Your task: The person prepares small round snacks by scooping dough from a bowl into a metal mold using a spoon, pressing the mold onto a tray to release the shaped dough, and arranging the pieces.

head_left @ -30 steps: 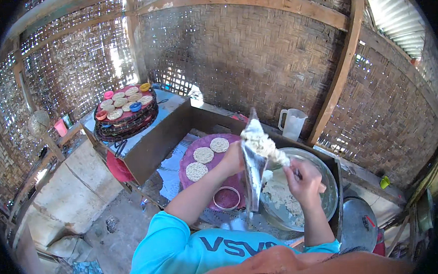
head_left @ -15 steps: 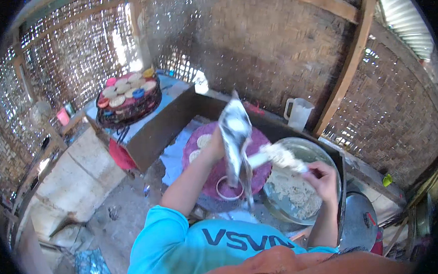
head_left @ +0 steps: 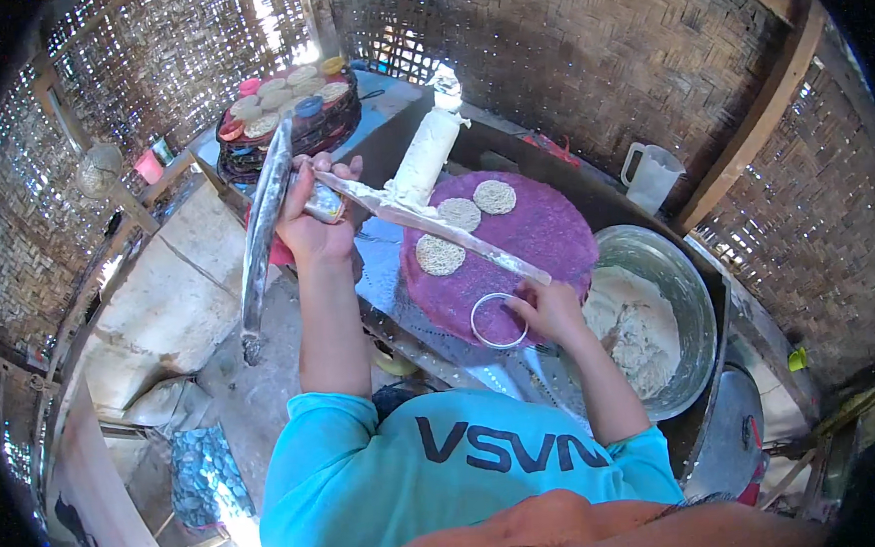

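The left hand [head_left: 316, 221] is clenched on a small metal cup [head_left: 325, 202] and two long metal blades — one [head_left: 263, 234] hanging down, the other [head_left: 425, 229] slanting across a round purple mat [head_left: 540, 232]. The right hand [head_left: 550, 307], fingers closed, pinches a metal ring [head_left: 498, 320] flat on the mat's near edge (three pale cakes [head_left: 461, 214] lie beyond). Shaping appears under way; filling the ring would likely call for dough from the steel bowl [head_left: 695, 303] just beside it.
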A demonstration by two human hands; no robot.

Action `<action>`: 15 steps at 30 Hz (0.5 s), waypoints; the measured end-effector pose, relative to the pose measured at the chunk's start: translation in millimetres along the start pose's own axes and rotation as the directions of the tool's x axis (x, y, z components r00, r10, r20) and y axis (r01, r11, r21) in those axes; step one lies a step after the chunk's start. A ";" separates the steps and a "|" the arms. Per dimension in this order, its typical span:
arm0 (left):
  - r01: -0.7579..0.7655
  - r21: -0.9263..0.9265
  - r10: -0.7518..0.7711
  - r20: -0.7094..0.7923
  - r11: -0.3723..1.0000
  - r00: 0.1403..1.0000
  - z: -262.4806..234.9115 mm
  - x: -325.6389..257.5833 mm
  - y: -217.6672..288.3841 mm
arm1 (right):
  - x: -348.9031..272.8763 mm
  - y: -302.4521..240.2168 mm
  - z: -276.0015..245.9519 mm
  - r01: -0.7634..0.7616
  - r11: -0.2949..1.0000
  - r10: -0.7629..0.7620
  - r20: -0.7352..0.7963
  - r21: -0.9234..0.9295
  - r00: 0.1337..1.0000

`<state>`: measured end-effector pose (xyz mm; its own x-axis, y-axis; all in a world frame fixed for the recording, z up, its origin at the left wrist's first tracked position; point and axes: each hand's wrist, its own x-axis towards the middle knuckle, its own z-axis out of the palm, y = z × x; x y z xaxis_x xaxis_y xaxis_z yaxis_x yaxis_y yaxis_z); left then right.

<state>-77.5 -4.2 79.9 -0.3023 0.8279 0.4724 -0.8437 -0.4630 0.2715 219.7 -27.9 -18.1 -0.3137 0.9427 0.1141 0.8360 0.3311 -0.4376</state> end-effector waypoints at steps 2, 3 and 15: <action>-0.043 0.035 0.041 0.056 0.998 0.998 -3.8 -2.2 10.5 | 13.3 8.3 16.7 0.054 0.998 -0.055 -0.016 -0.028 0.998; -0.050 0.038 0.048 0.051 0.998 0.998 -6.5 -4.8 16.2 | 19.0 8.3 20.1 0.105 0.993 -0.107 -0.027 -0.059 0.994; -0.122 0.102 0.124 -0.012 0.987 0.992 -31.9 -13.4 38.4 | 62.9 -2.6 28.7 -0.050 0.997 0.050 0.013 -0.052 0.999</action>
<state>-120.0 -22.9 57.3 -0.4098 0.7681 0.4920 -0.7510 -0.5903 0.2960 184.8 29.3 -35.4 -0.2768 0.9575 0.0807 0.8728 0.2857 -0.3958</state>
